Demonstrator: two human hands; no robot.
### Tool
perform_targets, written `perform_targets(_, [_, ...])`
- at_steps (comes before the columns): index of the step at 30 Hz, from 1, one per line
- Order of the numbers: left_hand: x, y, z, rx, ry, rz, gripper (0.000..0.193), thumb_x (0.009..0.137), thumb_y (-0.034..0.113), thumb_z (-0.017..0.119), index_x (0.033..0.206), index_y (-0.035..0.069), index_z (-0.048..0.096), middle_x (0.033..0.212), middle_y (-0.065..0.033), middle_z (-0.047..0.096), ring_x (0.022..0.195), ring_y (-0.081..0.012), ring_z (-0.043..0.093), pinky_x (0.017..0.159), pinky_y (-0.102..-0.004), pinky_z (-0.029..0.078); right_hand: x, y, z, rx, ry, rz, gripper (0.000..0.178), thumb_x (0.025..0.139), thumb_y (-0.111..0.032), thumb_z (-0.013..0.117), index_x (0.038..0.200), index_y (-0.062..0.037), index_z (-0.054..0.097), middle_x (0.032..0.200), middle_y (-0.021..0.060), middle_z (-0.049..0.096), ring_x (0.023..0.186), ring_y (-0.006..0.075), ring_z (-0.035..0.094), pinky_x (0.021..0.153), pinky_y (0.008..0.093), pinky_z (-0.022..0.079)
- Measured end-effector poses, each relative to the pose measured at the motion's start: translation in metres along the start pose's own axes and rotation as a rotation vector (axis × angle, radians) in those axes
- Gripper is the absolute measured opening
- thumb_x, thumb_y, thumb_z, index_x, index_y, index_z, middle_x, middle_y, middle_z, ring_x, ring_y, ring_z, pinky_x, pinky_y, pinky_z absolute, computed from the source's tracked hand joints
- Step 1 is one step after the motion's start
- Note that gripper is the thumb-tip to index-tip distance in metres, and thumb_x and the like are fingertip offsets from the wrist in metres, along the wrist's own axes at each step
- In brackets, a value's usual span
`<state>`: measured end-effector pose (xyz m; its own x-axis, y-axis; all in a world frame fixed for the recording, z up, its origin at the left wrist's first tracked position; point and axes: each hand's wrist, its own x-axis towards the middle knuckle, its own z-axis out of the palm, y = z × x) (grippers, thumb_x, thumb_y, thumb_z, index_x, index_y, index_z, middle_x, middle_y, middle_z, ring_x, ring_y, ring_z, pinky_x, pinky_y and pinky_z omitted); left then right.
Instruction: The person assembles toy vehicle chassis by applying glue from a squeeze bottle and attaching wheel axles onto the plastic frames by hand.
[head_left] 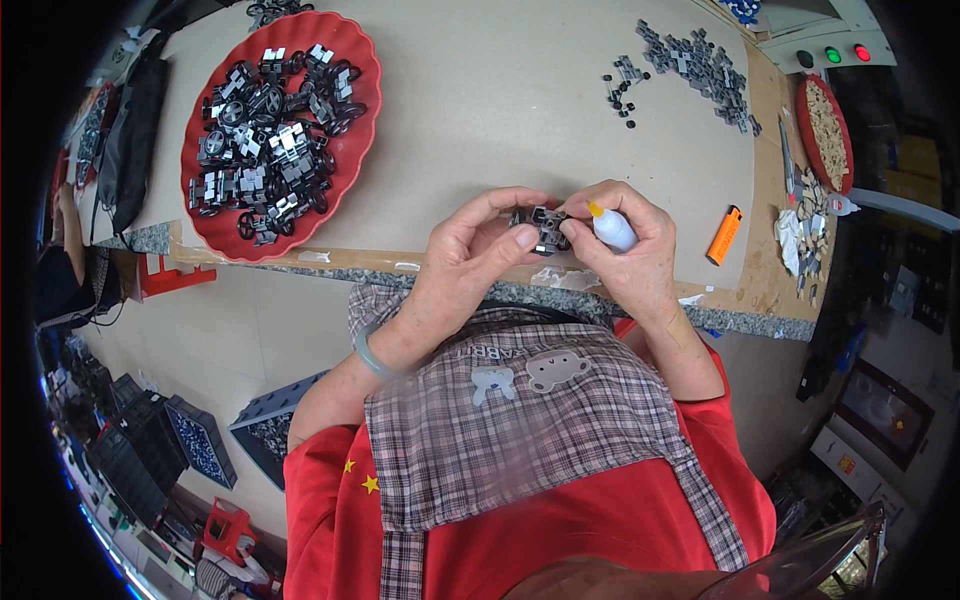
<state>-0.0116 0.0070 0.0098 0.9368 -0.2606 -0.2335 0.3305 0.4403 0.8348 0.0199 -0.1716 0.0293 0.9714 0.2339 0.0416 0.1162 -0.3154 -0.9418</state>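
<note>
Just above the table's front edge, both hands meet at a small dark grey toy car part (547, 232) with black wheels. My left hand (480, 240) closes on its left side, thumb lying on top. The right thumb and fingertips touch its right side. A white glue bottle (614, 232) with a yellow tip is tucked in my right hand (635, 245), the tip pointing up and left. The fingers hide much of the part, so its exact build cannot be made out.
A red scalloped tray (365, 130) heaped with black-and-grey wheeled assemblies (270, 140) stands at the left. Loose grey pieces (700, 70) and small black wheels (618, 95) lie at the far right. Nearer are an orange utility knife (724, 235) and a red bowl (825, 135) of beige bits.
</note>
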Motion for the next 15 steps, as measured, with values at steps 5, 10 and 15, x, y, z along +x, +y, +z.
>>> perform_targets(5, [-0.0028,-0.0032,-0.0016,0.184,0.031,0.050,0.029,0.090,0.010,0.063,0.117,0.001,0.057,0.101,-0.0061,0.063,0.090,-0.0085,0.058,0.077,-0.0229,0.050,-0.0014,-0.0042,0.0021,-0.109,0.008,-0.125,0.013,0.073,0.000,0.071,0.082,-0.0026,0.062,0.081,0.0072,0.067,0.075,0.0161,0.066,0.066,0.0267,0.051])
perform_targets(10, [-0.0017,-0.0060,-0.0024,0.193,0.030,0.156,0.024,0.091,0.007,0.060,0.113,-0.002,0.059,0.104,-0.0088,0.065,0.095,-0.0125,0.060,0.082,-0.0252,0.050,-0.0028,-0.0024,0.0034,-0.157,-0.004,-0.228,0.013,0.072,0.002,0.070,0.082,-0.0019,0.062,0.082,0.0086,0.067,0.076,0.0192,0.067,0.067,0.0286,0.052])
perform_targets(15, [-0.0038,-0.0021,-0.0020,0.238,0.031,0.202,0.022,0.091,0.006,0.058,0.110,-0.003,0.061,0.109,-0.0128,0.065,0.100,-0.0168,0.062,0.087,-0.0279,0.050,-0.0046,0.0007,0.0022,-0.007,-0.062,-0.161,0.013,0.072,0.001,0.073,0.081,-0.0015,0.065,0.083,0.0092,0.068,0.078,0.0187,0.067,0.068,0.0284,0.052])
